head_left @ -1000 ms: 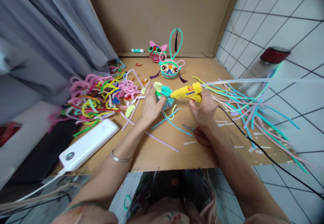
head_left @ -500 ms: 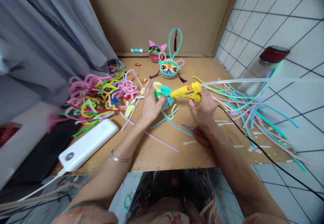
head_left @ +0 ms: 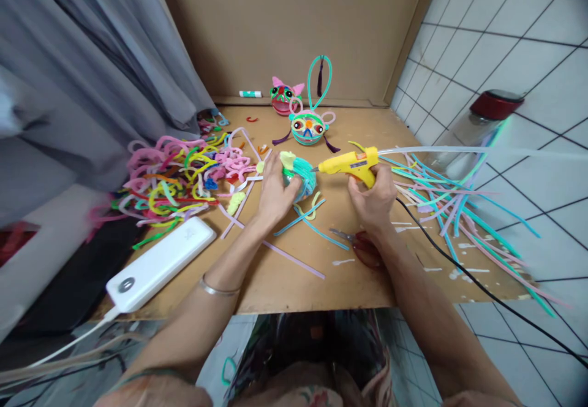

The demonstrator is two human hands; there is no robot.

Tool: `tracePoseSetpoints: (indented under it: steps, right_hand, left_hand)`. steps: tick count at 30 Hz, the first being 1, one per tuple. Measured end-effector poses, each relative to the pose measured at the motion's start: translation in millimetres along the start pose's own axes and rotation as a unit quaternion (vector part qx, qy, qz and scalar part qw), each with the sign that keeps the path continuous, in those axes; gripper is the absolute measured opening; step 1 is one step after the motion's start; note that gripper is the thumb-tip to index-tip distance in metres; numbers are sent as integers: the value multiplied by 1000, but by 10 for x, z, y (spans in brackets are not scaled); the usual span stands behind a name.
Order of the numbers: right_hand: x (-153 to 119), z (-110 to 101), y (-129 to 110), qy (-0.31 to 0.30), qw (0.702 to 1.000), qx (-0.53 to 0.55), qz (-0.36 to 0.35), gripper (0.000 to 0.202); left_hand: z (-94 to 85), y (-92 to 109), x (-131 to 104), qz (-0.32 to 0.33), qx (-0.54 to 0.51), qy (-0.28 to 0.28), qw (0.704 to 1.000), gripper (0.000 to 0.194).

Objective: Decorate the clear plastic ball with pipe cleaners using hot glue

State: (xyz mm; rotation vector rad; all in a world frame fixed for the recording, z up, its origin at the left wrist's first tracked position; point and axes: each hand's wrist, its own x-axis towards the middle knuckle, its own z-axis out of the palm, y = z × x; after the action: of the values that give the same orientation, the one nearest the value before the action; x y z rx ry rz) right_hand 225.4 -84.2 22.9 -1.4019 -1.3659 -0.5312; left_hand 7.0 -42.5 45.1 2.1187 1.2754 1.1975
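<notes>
My left hand (head_left: 275, 189) is closed around a rounded pipe-cleaner craft (head_left: 304, 173) in teal, blue, green and pale yellow, keeping it just above or on the table. In my right hand (head_left: 374, 198) is a yellow hot glue gun (head_left: 351, 163), gripped by its handle. Its nozzle points left and ends at the craft's right side; whether it touches cannot be made out. A long clear glue stick (head_left: 436, 149) juts from the gun's back. Under my right wrist lie scissors with dark red handles (head_left: 365, 251).
Left is a heap of colourful pipe cleaners (head_left: 169, 177) and a white power bank (head_left: 160, 266). Straight pipe cleaners (head_left: 454, 192) and a red-lidded jar (head_left: 487, 113) are at right. Two finished animal-face crafts (head_left: 307, 128) stand behind. A black cord (head_left: 441, 241) trails right.
My right hand has drawn the glue gun slightly right, so more of its nozzle shows beside the craft. My left hand stays on the craft, nearly still.
</notes>
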Motion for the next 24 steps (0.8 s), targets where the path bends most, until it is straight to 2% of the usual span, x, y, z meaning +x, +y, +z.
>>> tracePoseSetpoints:
  steps: [3,6,11,15,18,20,22,24]
  right_hand:
    - [7,64,138,-12,995,-2,102,30]
    - [-3,136,306,-26,987,-19,159,32]
    - [-55,259,554,-58,983,-56,162,35]
    - [-78,289,614,-73,985,-81,136,38]
    - [-25,237,470,-60,987,-100,115,36]
    - [44,215,276,-79,990,-69,97,32]
    - [118,241,44,-135,986,51,81,31]
    - [171,314,-171,-222,948,199,114,36]
  left_hand:
    - [3,2,4,-9,5,9,1000,37]
    - [5,-14,4,-1,-2,11,1000,39]
    - [-1,-49,-4,-19,0,0,1000,49]
    - [2,-73,5,-18,-4,-4,1000,52]
    - [10,-78,17,-12,-6,1,1000,49]
    - [13,-73,24,-15,-3,5,1000,50]
    - [15,-65,29,-16,-2,11,1000,52]
    - [14,-58,34,-10,-5,16,1000,50]
